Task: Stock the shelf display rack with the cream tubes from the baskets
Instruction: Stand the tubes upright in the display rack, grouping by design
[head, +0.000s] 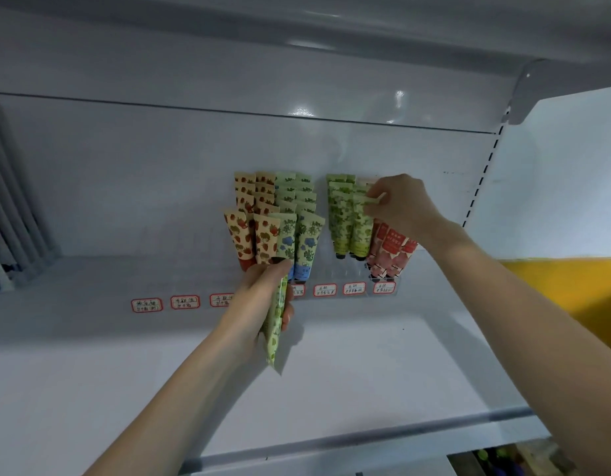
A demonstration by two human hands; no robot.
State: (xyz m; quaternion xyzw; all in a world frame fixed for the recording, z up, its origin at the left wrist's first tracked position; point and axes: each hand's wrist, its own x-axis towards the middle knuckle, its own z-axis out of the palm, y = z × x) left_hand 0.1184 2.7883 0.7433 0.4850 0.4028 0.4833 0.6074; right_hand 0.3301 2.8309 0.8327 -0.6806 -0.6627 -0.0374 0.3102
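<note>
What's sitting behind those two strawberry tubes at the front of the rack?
More strawberry tubes, in two rows one behind another. Only their crimped tops show; the front pair hides their bodies and caps, so how many stand there is hard to count.

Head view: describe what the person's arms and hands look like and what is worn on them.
The left arm and right arm are bare to the frame's edge, no sleeves showing. The left hand and right hand wear no gloves; no ring, watch or bracelet is visible.
</note>
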